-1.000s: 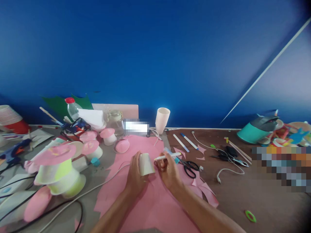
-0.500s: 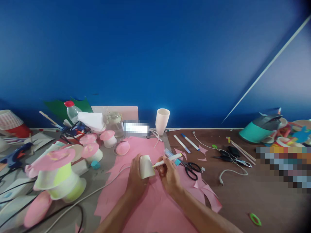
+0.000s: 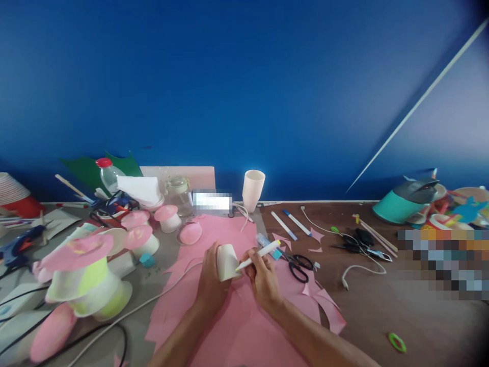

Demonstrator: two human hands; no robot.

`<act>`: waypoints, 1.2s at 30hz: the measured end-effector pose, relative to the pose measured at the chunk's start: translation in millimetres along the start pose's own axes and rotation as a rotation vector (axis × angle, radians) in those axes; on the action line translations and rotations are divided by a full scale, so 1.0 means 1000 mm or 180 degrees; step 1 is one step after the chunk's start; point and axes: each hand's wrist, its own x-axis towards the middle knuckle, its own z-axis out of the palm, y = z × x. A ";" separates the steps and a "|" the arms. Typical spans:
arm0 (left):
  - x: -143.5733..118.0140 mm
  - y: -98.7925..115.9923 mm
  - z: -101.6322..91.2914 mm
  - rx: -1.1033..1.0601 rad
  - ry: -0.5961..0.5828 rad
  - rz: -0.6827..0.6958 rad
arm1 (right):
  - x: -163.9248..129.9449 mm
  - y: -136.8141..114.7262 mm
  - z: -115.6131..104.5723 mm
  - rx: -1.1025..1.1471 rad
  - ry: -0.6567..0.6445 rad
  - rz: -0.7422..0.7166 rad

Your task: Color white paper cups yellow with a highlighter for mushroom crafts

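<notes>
A white paper cup [image 3: 227, 262] lies tilted over the pink paper [image 3: 244, 326], with my left hand [image 3: 210, 275] wrapped round its left side. Between the fingers of my right hand [image 3: 263, 278] is a white marker with a yellow end [image 3: 269, 248]. Its yellow-green tip meets the cup at the lower right edge. Black-handled scissors [image 3: 300, 267] rest just right of my right hand, beside a clear and blue packet [image 3: 267, 244].
Two markers [image 3: 284, 226] lie behind the scissors. A stack of white cups [image 3: 253, 190] stands near the blue wall. On the left are pink-topped cups [image 3: 139, 239], a larger pink and yellow-green cup model [image 3: 84, 275] and a glue gun [image 3: 21, 244]. A white cable [image 3: 153, 297] crosses the table.
The marker's tip has shifted slightly left and down, from just off the cup's right edge to against the cup. The whole view has moved a little.
</notes>
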 end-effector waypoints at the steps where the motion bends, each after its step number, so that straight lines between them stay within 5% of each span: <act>1: 0.000 -0.001 0.000 0.0005 -0.0009 0.0019 | 0.000 0.000 0.000 -0.0005 -0.0020 0.0004; 18: 0.000 -0.008 0.004 0.0212 0.0084 0.0335 | -0.006 -0.013 0.008 -0.0360 -0.0119 0.0060; 24: -0.002 -0.012 0.004 0.0190 0.0120 0.0457 | 0.000 -0.009 0.004 -0.0115 0.0243 0.0030; 36: -0.001 -0.013 0.004 0.0148 0.0096 0.0376 | -0.001 0.003 -0.003 -0.0003 0.0029 0.0124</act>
